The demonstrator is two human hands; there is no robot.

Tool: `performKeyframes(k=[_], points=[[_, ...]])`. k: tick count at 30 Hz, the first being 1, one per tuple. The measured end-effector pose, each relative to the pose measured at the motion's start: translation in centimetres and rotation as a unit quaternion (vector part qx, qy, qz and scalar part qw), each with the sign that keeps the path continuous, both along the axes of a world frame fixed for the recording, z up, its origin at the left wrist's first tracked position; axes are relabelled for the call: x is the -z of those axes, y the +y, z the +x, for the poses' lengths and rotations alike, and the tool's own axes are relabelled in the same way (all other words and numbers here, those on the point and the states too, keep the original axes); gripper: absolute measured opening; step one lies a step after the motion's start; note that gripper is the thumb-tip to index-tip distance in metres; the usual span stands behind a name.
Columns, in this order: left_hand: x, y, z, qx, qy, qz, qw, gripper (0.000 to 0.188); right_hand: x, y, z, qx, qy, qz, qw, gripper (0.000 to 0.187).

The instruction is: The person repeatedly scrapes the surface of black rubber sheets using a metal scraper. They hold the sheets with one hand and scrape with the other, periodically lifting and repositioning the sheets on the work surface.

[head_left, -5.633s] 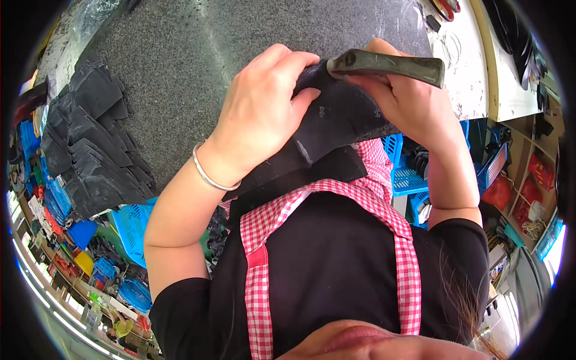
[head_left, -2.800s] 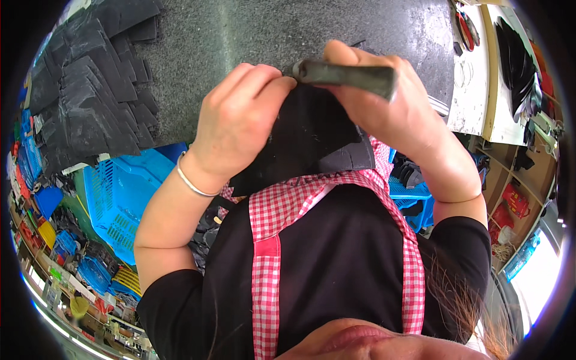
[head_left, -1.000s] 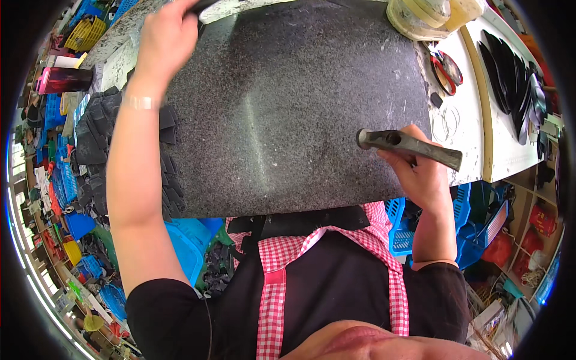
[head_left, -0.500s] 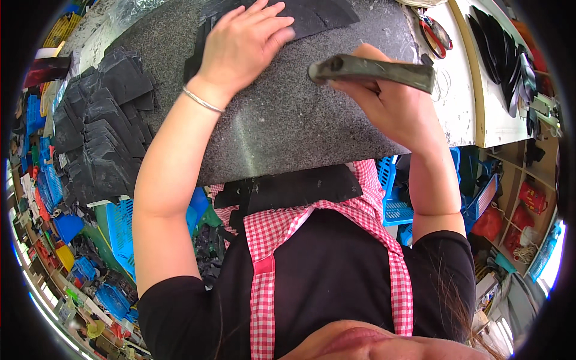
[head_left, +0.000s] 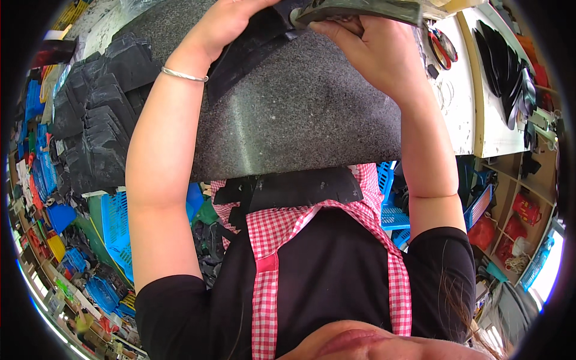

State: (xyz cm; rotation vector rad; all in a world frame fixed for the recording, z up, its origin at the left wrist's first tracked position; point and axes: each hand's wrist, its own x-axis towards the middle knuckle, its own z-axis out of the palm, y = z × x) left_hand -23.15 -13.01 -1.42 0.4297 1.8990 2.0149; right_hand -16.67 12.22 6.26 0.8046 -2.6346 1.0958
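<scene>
My right hand is wrapped round a dark metal hammer, whose long curved head reaches left over the fingers to a pale rounded face. That face is close beside a black sheet piece, apparently leather, on the speckled dark stone slab. At the top edge of the view, my left hand lies on or just over the same piece, fingers stretched toward the hammer; part of them is cut off. A silver bangle circles the left wrist.
Left on the slab lies a heap of overlapping black pieces. More black pieces rest on my checked apron at the near edge. Red-handled scissors and hanging black pieces are at right. Blue baskets stand below.
Both hands have moved away from me toward the top edge. The hammer has gone up and slightly left, nearer my left hand. The black sheet piece now lies turned, slanting down toward my left wrist.
</scene>
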Motion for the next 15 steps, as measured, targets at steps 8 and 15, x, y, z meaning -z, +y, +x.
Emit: performKeyframes(k=[8,15], points=[[-1.1,-0.9,0.2,-0.116,-0.104,0.122,0.98,0.036,0.6,-1.9,0.1,0.019,0.007,-0.033,0.999,0.019],[-9.2,-3.2,6.8,-0.442,0.361,-0.185,0.8,0.028,5.8,-1.2,-5.3,0.078,-0.047,0.201,0.975,0.031]])
